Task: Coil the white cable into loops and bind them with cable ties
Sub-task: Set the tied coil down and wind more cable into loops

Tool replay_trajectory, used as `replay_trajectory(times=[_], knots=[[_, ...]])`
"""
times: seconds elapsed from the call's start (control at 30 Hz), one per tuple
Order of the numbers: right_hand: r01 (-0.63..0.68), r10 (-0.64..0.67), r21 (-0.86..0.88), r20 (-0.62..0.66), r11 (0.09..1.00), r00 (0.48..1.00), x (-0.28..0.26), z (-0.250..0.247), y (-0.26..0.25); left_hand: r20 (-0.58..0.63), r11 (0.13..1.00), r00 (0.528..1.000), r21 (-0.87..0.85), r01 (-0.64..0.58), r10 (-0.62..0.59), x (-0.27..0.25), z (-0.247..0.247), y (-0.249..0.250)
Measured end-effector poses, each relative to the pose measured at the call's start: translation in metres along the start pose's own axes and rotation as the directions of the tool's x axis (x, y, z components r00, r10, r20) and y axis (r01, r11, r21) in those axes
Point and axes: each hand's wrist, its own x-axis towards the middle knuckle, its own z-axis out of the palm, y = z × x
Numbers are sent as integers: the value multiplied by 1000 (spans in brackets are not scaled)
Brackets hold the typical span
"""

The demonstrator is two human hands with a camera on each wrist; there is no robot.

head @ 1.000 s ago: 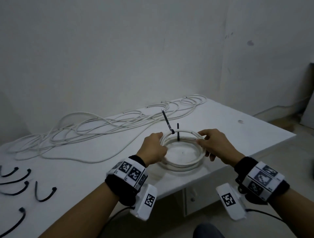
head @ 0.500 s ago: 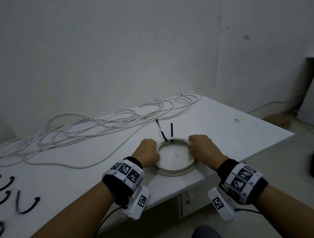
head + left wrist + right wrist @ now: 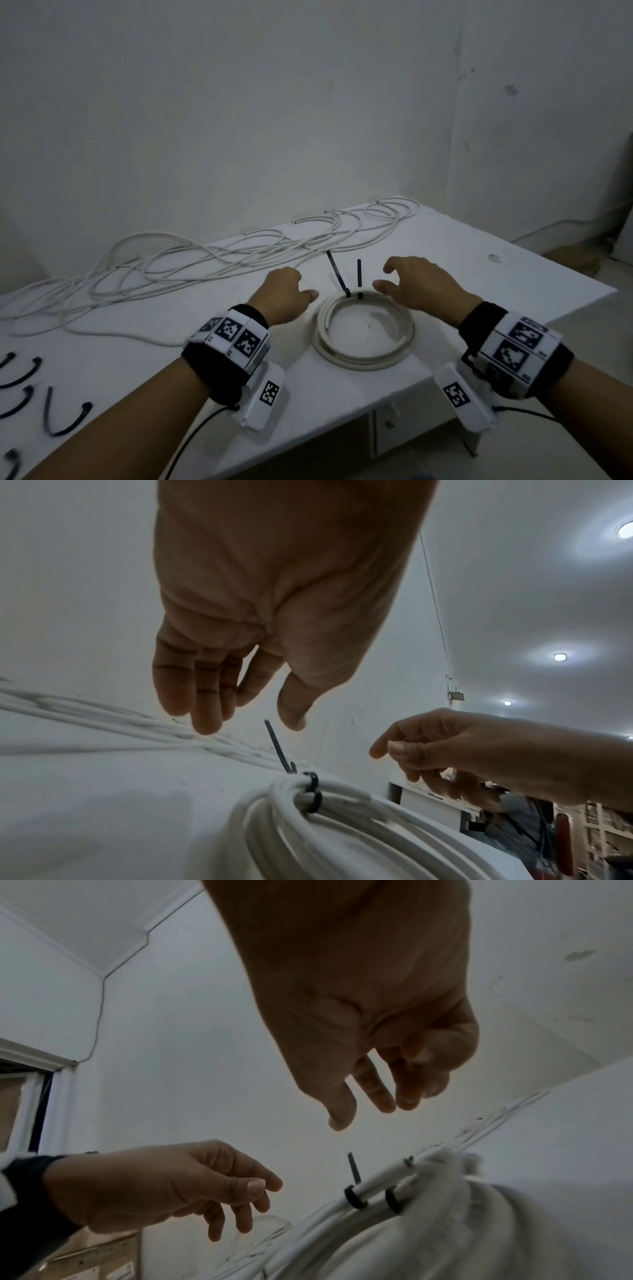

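- Here, at the table's (image 3: 513, 274) left end, several spare black ties (image 3: 65, 416) lie curved on the white top, near the front edge.
- Behind them, loose white cable (image 3: 205, 260) sprawls in long strands along the back edge, its run stretching from the left end towards the far right corner.
- The left hand (image 3: 282, 296) hovers just left of the coil, fingers loosely curled and holding nothing; its thumb points towards the ring.
- The coiled cable (image 3: 363, 356) lies flat as a round ring near the front edge, about midway along the table, between the two hands.
- Two black cable ties (image 3: 356, 284) bind the ring side by side at its far rim; their tails stand up, the left one tilted left, the right one nearly upright.
- The right hand (image 3: 419, 286) hovers above the coil's right far rim, fingers spread and relaxed, gripping nothing.
- The table's right corner juts out over a bare floor (image 3: 513, 455); a small cabinet (image 3: 394, 428) shows under the front edge.
- A plain pale wall (image 3: 274, 120) with a few marks rises behind the table.
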Motion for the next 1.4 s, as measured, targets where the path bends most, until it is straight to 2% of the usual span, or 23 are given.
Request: replay_trajectory(times=[0.17,0.23,0.33,0.4,0.5,0.67,0.73,0.8,0.87,0.97,1.1,1.23,1.33,1.4], knots=[[112,-117,75,64,991,991,36,-15,-29,-109,999,994,47,10,-4,19,-37,-30],[174,-182,76,106,982,978,53,-14,-45,-105,997,994,69,44,-37,26,-48,-48],[294,-297,43,197,955,934,72,-1,-80,30,975,992,189,115,-123,31,-55,-77],[370,-363,20,251,929,897,80,12,-106,125,937,973,317,143,-191,28,-52,-96],[441,-418,8,330,898,846,87,35,-145,168,872,956,471,137,-241,18,-43,-120],[481,-411,-27,479,876,776,90,66,-188,120,898,980,430,94,-160,10,-33,-141],[528,-413,-96,513,844,752,88,75,-200,95,920,992,390,43,-86,9,-33,-141],[531,-396,-138,519,836,758,87,80,-207,19,952,999,305,-30,26,8,-35,-139],[511,-401,-158,445,845,801,89,80,-211,-85,969,989,223,-103,124,7,-39,-137],[466,-431,-158,209,871,878,96,66,-210,-209,971,955,163,-176,208,6,-46,-135],[389,-389,7,10,921,921,102,34,-194,-299,983,940,127,-133,166,12,-58,-147],[378,-325,174,-272,909,906,103,-4,-172,-432,999,901,28,-25,35,23,-69,-162],[383,-231,310,-431,870,872,103,-29,-158,-458,995,889,-81,-60,16,27,-75,-157],[394,-168,385,-503,835,848,104,-42,-147,-458,952,889,-272,-141,1,28,-78,-138]])
